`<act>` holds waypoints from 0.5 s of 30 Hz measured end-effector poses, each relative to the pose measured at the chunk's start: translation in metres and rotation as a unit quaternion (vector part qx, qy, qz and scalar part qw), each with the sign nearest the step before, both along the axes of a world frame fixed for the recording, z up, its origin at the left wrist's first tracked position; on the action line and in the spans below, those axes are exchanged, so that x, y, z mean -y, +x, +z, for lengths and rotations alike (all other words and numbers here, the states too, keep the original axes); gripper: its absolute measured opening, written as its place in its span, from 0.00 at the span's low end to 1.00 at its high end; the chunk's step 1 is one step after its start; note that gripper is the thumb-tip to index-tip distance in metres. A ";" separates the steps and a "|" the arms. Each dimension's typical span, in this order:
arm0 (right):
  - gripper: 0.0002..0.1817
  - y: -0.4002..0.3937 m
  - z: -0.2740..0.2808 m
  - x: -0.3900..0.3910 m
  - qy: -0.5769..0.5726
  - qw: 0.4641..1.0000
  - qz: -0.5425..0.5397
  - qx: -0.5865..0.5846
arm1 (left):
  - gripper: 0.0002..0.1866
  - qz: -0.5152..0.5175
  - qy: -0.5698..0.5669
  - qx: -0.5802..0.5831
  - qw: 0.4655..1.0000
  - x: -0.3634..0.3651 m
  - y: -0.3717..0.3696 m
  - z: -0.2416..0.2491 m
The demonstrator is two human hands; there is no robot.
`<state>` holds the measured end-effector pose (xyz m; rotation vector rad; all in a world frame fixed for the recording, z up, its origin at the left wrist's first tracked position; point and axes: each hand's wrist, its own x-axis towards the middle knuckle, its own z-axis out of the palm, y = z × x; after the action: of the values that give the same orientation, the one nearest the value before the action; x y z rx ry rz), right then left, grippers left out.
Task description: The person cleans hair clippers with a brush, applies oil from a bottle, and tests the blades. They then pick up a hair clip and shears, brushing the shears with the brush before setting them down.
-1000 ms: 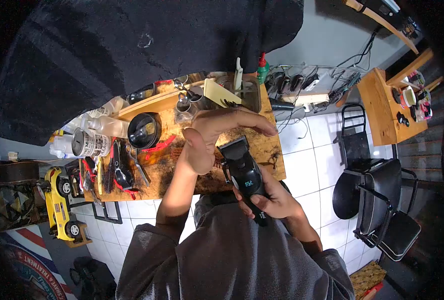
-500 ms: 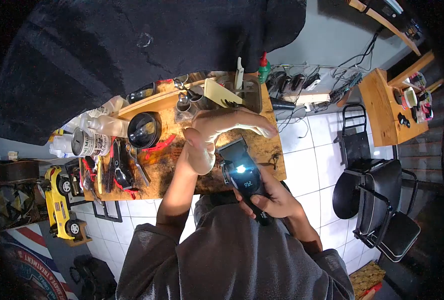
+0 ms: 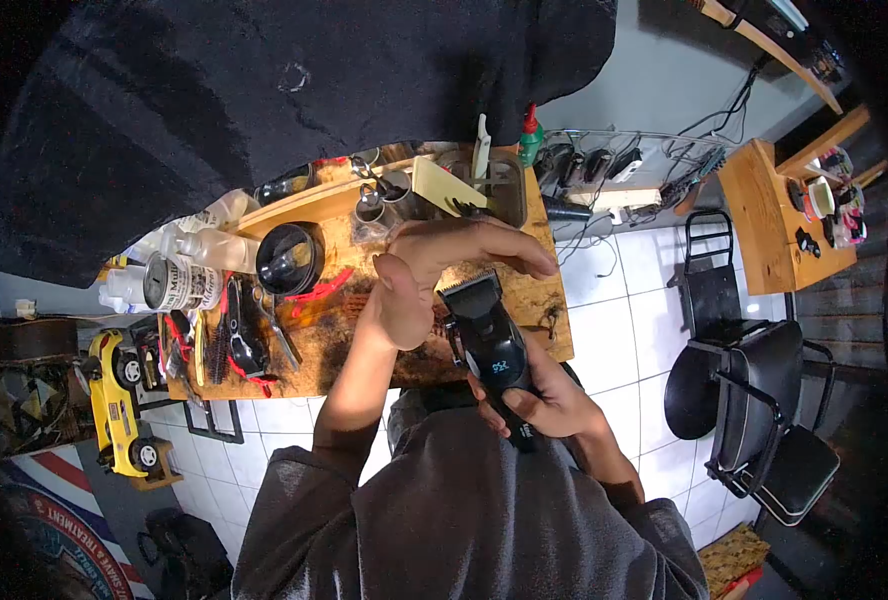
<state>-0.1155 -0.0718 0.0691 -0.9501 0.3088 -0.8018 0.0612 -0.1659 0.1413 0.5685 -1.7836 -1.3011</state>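
Observation:
A black hair clipper (image 3: pixel 496 350) is gripped around its lower body by my right hand (image 3: pixel 556 398). Its toothed blade points up and away from me, and small lit digits show on its front. My left hand (image 3: pixel 409 290) is raised over the wooden worktop (image 3: pixel 349 345), fingers stretched out to the right and thumb apart, with nothing in it. The curve of its palm arches just beyond the blade, without clear contact. Below both arms lies a dark grey garment (image 3: pixel 464 510).
Across the worktop's left are a black bowl (image 3: pixel 290 259), a labelled tub (image 3: pixel 179 283), a brush (image 3: pixel 214 350) and red-handled tools. Metal cups, a pale yellow block (image 3: pixel 448 186) and a green bottle (image 3: pixel 530 137) line the back. A dark cloth (image 3: pixel 294 100) hangs beyond; chairs (image 3: pixel 764 400) stand right.
The bright glare on the clipper's front has gone, and the clipper has tilted slightly in my right hand. My left hand stays nearly in the same place.

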 end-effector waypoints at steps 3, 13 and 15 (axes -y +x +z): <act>0.28 0.000 0.001 0.000 -0.002 1.000 0.003 -0.003 | 0.63 0.024 -0.027 -0.027 0.999 0.000 -0.003 -0.007; 0.29 0.001 -0.001 -0.001 0.008 1.000 -0.007 0.006 | 0.67 -0.008 -0.005 -0.008 1.000 -0.001 0.000 -0.003; 0.30 0.002 0.000 -0.001 0.004 1.000 -0.015 0.009 | 0.67 -0.018 -0.013 0.001 1.000 0.001 -0.001 -0.003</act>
<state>-0.1140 -0.0707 0.0691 -0.9325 0.3119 -0.8360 0.0604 -0.1667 0.1386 0.5256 -1.8175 -1.2993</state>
